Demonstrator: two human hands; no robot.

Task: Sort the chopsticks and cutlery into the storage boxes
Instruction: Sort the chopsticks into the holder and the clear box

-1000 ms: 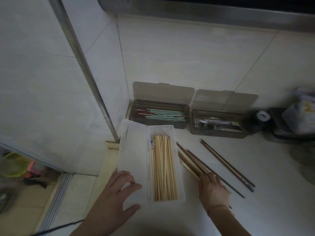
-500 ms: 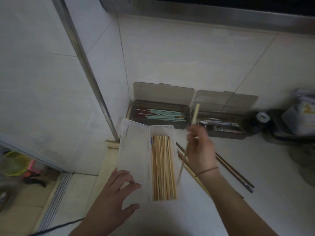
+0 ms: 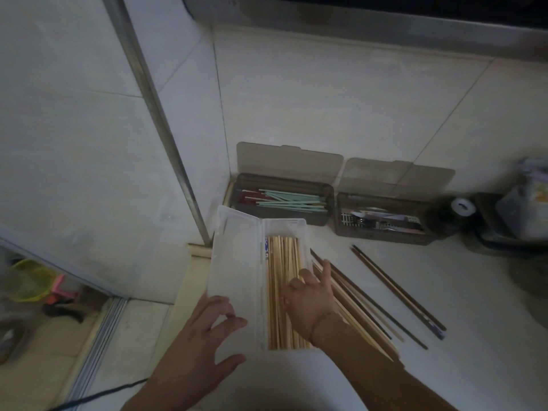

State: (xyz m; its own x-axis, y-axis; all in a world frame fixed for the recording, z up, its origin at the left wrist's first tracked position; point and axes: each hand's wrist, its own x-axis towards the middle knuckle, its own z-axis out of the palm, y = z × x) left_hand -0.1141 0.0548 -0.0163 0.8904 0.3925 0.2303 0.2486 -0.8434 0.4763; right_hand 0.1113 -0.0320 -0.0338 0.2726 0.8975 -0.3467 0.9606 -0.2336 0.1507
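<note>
Sorting at a dim, tiled corner: clear storage box (image 3: pixel 284 225) lying open near the bench (image 3: pixel 444 366) edge, its lid (image 3: pixel 234 262) folded out to the left, pale wooden chopsticks (image 3: pixel 278 292) packed lengthwise inside. Left hand (image 3: pixel 204 345) resting flat on the near end of the lid, fingers (image 3: pixel 219 307) spread wide and gripping nothing. Right hand (image 3: pixel 311 298) laid over the box's right wall, fingers (image 3: pixel 326 271) bent down among the pale sticks; impossible to tell whether a stick is pinched or simply pressed flat. Just right of the box, touching its wall, a loose fan of mixed chopsticks (image 3: pixel 364 307), light and dark together; farther right and apart, a dark pair (image 3: pixel 397 289) lying diagonally. At the far wall, two tinted boxes with lids raised: the left one (image 3: pixel 281 200) holding green and red chopsticks, the right one (image 3: pixel 382 221) holding metal cutlery. Likely risks from here: a forearm sweeping the unsorted fan toward the near edge; a dark stick slipping in among the pale ones, easy in this poor light; the light plastic box skidding or tipping off the bench edge at left under uneven pressure on its lid.
</note>
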